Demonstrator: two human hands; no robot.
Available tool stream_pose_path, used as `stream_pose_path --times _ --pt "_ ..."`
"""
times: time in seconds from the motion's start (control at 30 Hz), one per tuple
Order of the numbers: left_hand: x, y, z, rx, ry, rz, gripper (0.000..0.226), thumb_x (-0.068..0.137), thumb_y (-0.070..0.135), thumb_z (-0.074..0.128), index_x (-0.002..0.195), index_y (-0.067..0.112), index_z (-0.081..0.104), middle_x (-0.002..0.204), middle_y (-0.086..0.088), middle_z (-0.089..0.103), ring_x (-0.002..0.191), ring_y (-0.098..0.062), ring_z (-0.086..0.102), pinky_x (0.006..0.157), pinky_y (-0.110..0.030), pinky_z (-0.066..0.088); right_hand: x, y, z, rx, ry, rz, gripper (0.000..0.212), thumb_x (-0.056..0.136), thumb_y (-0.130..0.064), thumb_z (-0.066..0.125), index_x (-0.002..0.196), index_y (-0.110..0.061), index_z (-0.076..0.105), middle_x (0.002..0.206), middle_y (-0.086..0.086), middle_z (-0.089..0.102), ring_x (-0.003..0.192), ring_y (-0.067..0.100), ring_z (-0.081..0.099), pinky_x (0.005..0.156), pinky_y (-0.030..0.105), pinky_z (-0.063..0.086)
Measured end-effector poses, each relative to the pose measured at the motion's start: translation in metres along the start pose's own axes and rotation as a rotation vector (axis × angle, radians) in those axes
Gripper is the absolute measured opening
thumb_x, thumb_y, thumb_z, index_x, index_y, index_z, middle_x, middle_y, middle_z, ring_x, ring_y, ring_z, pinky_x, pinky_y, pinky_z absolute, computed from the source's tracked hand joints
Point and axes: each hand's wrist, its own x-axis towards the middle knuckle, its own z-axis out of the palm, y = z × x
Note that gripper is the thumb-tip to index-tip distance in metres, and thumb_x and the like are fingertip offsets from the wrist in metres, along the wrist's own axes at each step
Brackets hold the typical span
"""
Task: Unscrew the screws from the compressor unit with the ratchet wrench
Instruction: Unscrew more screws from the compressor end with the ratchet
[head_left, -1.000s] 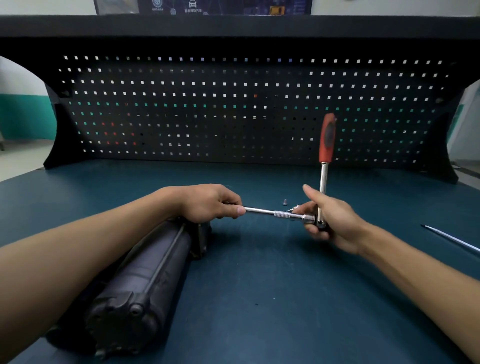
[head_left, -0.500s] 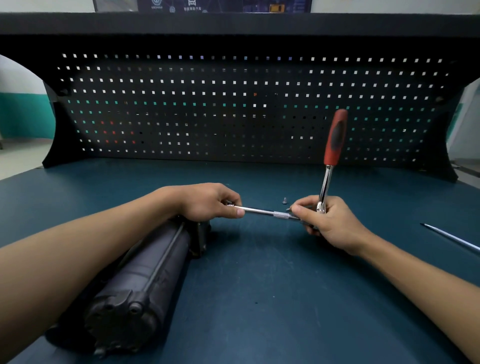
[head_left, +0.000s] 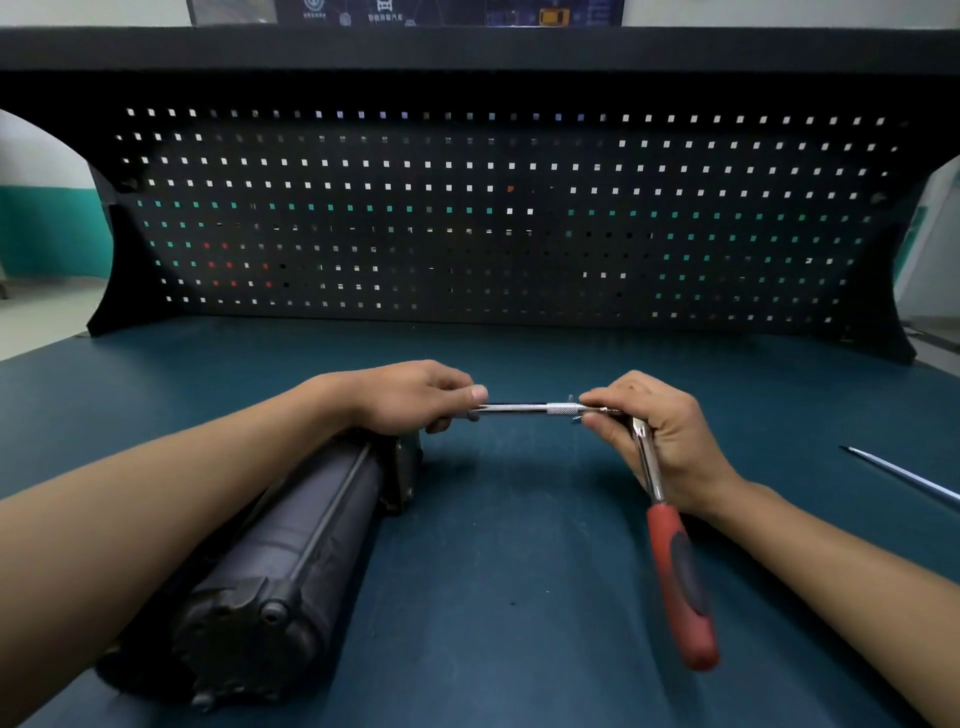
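Swung downward, ratchet wrench (head_left: 678, 571) hangs from right hand (head_left: 675, 447) fingers (head_left: 605, 401).

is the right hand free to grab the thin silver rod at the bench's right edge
Probably not yet: the right hand grips the red-handled ratchet wrench. The path across the dark teal bench top to the thin silver rod looks unobstructed, though.

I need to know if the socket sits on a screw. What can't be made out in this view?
All in the head view:
- Socket end of the extension bar, and any screw: hidden inside the grip of the left hand.
- Head of the ratchet wrench: mostly covered by the right hand.
- Left side of the compressor unit: under the left forearm.
- Thin rod: cut off by the right edge.
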Motion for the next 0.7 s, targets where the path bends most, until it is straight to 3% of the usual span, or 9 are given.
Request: stream_pose_path --times 0.17,0.37,0.53,0.7 --pt "-0.001 0.001 -0.007 -0.157 0.153 -0.040 0.042 0.108 0.034 0.033 0.112 0.013 0.068 0.093 -0.007 0.070 0.081 -0.013 0.061 0.083 -0.022 0.047 -0.003 0.004 0.002 0.018 0.011 0.028 0.015 0.085 -0.009 0.076 0.100 -0.008 0.076 0.082 -0.001 0.064 0.075 0.013 0.060 0.072 0.017 0.046" --pt "-0.009 -0.010 -0.020 0.053 0.222 -0.105 0.032 0.103 0.040 0.044 0.102 0.024 0.073 0.100 0.013 0.072 0.101 -0.008 0.064 0.094 -0.029 0.047 -0.004 -0.001 0.004 0.071 -0.012 0.162 0.011 0.084 -0.005 0.077 0.096 -0.007 0.076 0.080 -0.007 0.064 0.073 0.002 0.059 0.070 0.009 0.041" --pt "-0.013 -0.008 -0.020 0.271 0.136 -0.158 0.011 0.082 0.032 0.064 0.080 0.028 0.074 0.078 0.011 0.071 0.076 -0.006 0.064 0.066 -0.024 0.048 -0.004 -0.011 0.004 0.190 -0.020 0.306 0.008 0.086 -0.001 0.074 0.094 -0.002 0.074 0.078 -0.003 0.061 0.064 -0.004 0.054 0.065 0.007 0.038" --pt "-0.015 -0.006 -0.018 0.345 0.176 -0.196 0.012 0.077 0.029 0.067 0.081 0.024 0.077 0.075 0.010 0.072 0.074 -0.006 0.065 0.066 -0.025 0.051 -0.004 -0.015 0.002 0.246 -0.034 0.384 0.009 0.087 -0.001 0.072 0.096 0.000 0.074 0.079 -0.005 0.063 0.062 -0.007 0.055 0.065 0.006 0.040"
